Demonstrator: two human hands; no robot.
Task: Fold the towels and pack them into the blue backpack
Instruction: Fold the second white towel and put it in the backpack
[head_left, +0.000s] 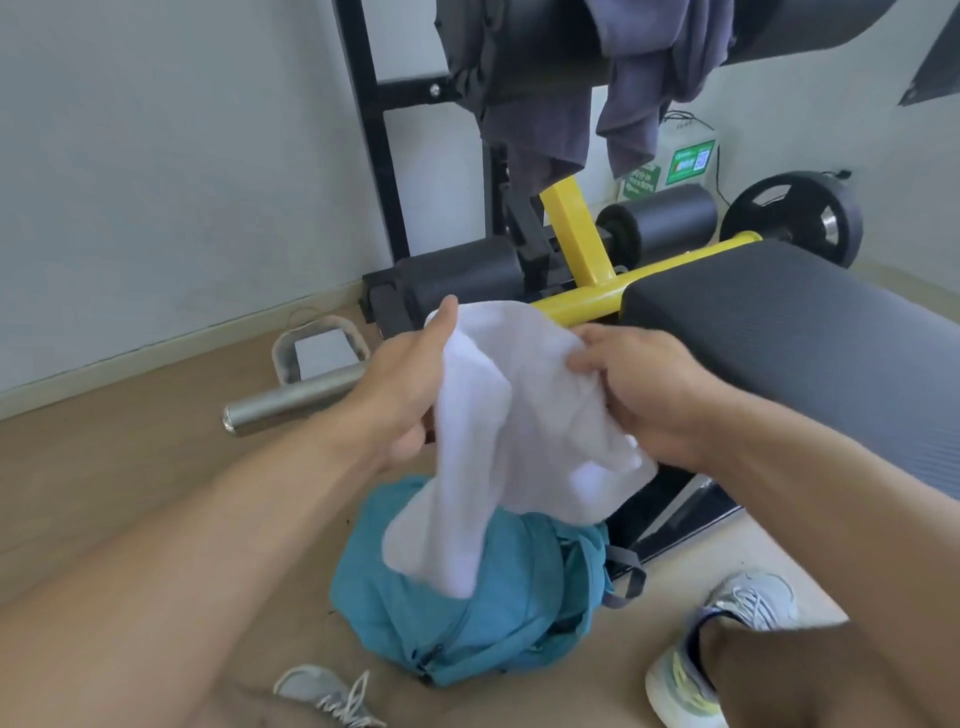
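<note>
**Two hands hold one white towel above the blue backpack**

One silver metal bar (291, 402) lies on the wood-look floor (130, 467) at nine o'clock, with a grey loop handle (319, 345) just behind it. Near the bottom edge, at seven o'clock, sits a grey laced sneaker (327, 696). The left hand (410, 384) is at the centre, thumb up along the soft white cloth towel (519, 431), fingers curled round its left edge. The towel hangs crumpled between both hands, its lower corner drooping in front of the teal-blue fabric backpack (467, 618), which lies on the floor at six o'clock. Behind, at twelve o'clock, a black and yellow steel exercise frame (576, 244) carries dark purple-grey garments (649, 78) draped over its top. The right hand (654, 395) pinches the towel's right side, fingers bunched into the cloth. A dark grey padded bench (805, 353) fills three o'clock, a black weight plate (795, 218) beyond it. A white and yellow sneaker (685, 680) stands at five o'clock.
</note>
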